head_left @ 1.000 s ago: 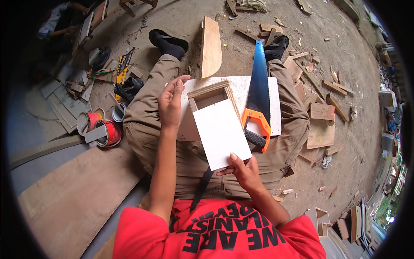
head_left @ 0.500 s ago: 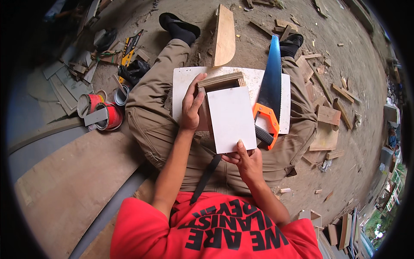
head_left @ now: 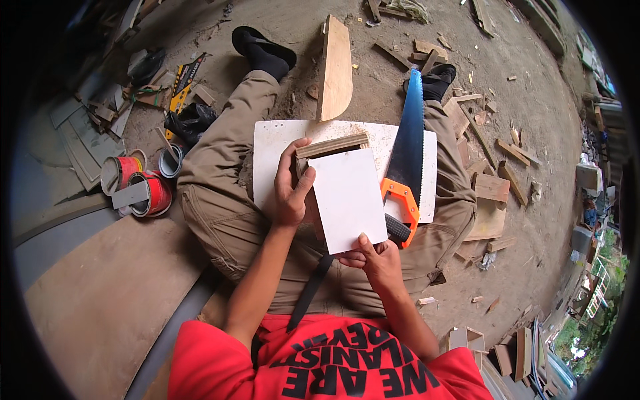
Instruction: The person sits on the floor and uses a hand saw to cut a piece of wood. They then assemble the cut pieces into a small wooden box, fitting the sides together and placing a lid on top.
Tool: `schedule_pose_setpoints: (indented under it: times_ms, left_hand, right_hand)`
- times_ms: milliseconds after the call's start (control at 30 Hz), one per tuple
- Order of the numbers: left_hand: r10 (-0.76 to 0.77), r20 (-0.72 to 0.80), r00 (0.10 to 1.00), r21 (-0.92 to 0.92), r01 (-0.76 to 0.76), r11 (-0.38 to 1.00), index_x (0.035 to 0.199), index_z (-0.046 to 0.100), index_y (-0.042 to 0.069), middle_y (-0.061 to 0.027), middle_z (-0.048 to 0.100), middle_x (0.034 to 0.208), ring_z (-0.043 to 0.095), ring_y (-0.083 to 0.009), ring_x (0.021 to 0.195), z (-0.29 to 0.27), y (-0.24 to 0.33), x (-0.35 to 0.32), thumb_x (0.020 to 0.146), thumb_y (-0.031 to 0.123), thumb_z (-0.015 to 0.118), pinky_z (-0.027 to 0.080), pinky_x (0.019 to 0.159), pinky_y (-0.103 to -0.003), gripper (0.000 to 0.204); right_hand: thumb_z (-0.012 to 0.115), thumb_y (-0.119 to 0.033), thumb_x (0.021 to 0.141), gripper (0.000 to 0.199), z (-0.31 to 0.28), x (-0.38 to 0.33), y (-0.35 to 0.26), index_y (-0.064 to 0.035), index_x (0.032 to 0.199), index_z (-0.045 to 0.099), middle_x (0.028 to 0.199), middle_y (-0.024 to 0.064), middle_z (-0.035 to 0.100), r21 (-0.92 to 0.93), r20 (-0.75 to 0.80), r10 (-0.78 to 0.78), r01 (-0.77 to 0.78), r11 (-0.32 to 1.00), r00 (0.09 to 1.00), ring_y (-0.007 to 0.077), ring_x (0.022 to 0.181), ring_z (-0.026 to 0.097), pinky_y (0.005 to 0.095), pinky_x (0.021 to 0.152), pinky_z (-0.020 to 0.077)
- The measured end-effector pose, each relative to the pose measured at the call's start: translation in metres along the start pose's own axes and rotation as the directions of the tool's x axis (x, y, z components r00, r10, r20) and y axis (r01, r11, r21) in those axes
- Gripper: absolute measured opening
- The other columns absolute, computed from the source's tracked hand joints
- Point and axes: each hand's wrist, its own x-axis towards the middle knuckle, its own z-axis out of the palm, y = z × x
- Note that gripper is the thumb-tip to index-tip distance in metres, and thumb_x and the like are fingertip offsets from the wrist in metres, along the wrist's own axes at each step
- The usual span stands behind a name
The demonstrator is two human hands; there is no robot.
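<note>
My left hand [head_left: 291,190] grips the left side of a small plywood box frame [head_left: 331,145], fingers round its outer wall. Its thumb lies at the left edge of a white rectangular panel [head_left: 350,200] that covers most of the frame. With thumb on top and fingers beneath, my right hand [head_left: 379,263] pinches the panel's lower right end. A strip of the frame's layered edge and a dark gap show above the panel; the rest is hidden. Just right of the panel, a handsaw [head_left: 409,133] with an orange and black handle lies on a white board [head_left: 267,160] between my legs.
Beyond the board stands a pale wood piece [head_left: 335,70] with one rounded corner. Red cans [head_left: 157,195] and a black plastic bag [head_left: 191,123] are at the left. Wood offcuts [head_left: 491,187] litter the dirt floor at the right. A large plywood sheet [head_left: 113,280] lies lower left.
The whole scene has shifted down and slightly left in the picture. My left thumb has slid down from the frame's corner to the panel's left edge. Both hands keep their hold.
</note>
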Motion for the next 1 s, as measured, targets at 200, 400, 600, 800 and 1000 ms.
schedule_pose_setpoints:
  times_ms: [200,400,600,800,1000]
  left_hand:
    - [0.037,-0.117,0.992,0.034,-0.033,0.999,0.139,0.039,-0.005,-0.0145,0.048,0.134,0.043,-0.0210,0.125,0.007,-0.005,-0.006,0.088,0.014,0.054,0.029,0.110,-0.035,0.056]
    - [0.035,-0.151,0.988,-0.023,-0.039,0.999,0.140,0.037,-0.006,-0.0193,0.043,0.143,0.032,-0.0280,0.140,0.003,-0.015,-0.008,0.089,0.015,0.051,0.019,0.118,-0.041,0.057]
    - [0.015,-0.120,0.993,-0.006,-0.016,1.000,0.137,0.038,-0.007,-0.0194,0.043,0.141,0.028,-0.0303,0.142,0.003,-0.014,-0.007,0.088,0.015,0.050,0.016,0.119,-0.045,0.056]
    - [0.003,-0.165,0.986,0.072,0.009,0.997,0.130,0.044,-0.004,-0.0188,0.048,0.133,0.035,-0.0313,0.135,0.000,-0.023,-0.009,0.088,0.030,0.054,0.015,0.118,-0.050,0.055]
    - [-0.004,-0.151,0.989,0.122,0.022,0.992,0.124,0.044,0.001,-0.0184,0.049,0.126,0.039,-0.0308,0.129,-0.001,-0.024,-0.009,0.089,0.037,0.055,0.012,0.117,-0.054,0.052]
  right_hand:
    - [0.067,-0.014,0.093,0.057,-0.004,-0.021,-0.007,0.0015,0.136,0.031,0.108,0.0178,0.063,-0.238,-0.152,-0.234,0.194,0.952,0.960,0.0235,0.093,0.068,0.0309,0.071,0.0589]
    - [0.068,-0.009,0.090,0.047,-0.008,0.001,-0.054,0.0026,0.133,0.053,0.120,0.0174,0.058,-0.754,-0.059,-0.617,0.370,0.543,0.785,0.0211,0.103,0.061,0.0304,0.083,0.0515]
    - [0.070,-0.008,0.087,0.059,0.020,0.058,-0.064,0.0043,0.140,0.047,0.138,0.0227,0.051,-0.771,0.116,-0.596,0.450,0.451,0.794,0.0312,0.129,0.050,0.0377,0.107,0.0385]
    - [0.067,-0.003,0.088,0.055,0.023,0.061,-0.062,0.0044,0.140,0.048,0.140,0.0246,0.049,-0.708,0.052,-0.511,0.393,0.587,0.858,0.0314,0.132,0.048,0.0379,0.109,0.0362]
    - [0.065,-0.005,0.089,0.048,0.017,0.066,-0.066,0.0052,0.135,0.054,0.136,0.0278,0.052,-0.782,0.128,-0.551,0.425,0.455,0.825,0.0343,0.128,0.051,0.0401,0.107,0.0381]
